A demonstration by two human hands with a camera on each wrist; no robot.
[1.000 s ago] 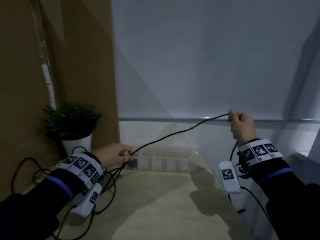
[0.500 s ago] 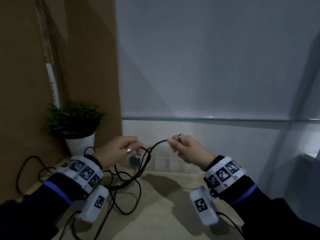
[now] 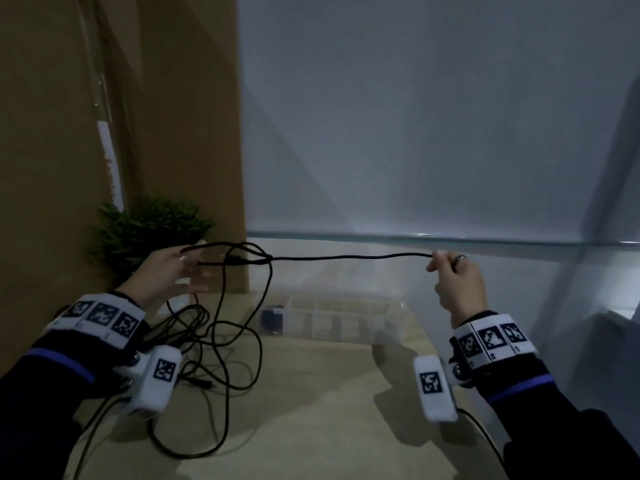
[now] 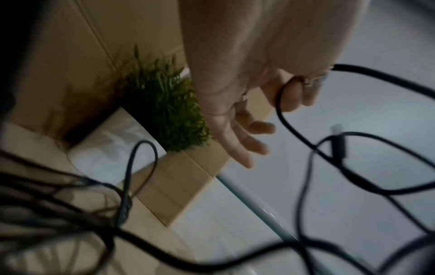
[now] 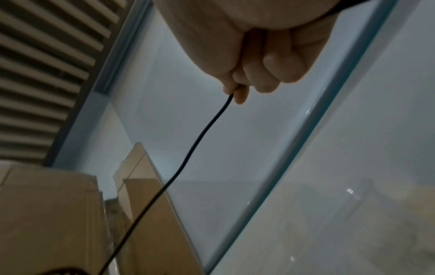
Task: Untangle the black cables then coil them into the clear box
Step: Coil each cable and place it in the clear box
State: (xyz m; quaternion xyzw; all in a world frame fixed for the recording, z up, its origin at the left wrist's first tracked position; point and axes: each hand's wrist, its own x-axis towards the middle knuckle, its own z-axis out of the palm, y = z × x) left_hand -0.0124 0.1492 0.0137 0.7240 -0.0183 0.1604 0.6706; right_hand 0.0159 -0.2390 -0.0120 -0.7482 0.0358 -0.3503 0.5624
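Two hands hold one stretch of black cable (image 3: 349,257) level in the air above the table (image 3: 311,410). On the right, the right hand (image 3: 457,285) pinches the cable's end between thumb and curled fingers (image 5: 270,74); the wrist view shows the line leaving that pinch and running down and away. On the left, the left hand (image 3: 166,275) has its lower fingers spread loose, while a loop of the cable passes by the thumb and upper fingers (image 4: 292,93); whether they truly clamp it I cannot tell. Just right of that hand the strands cross in a knot (image 3: 263,258), with a plug (image 4: 339,147) dangling beside it. From the knot, long loops drop to the tabletop and sprawl in a loose tangle (image 3: 221,358) at the near left. Farther back, at the centre, sits the clear box (image 3: 343,317), with none of the cable in it. A potted plant (image 3: 149,230) stands at the far left against a brown board.
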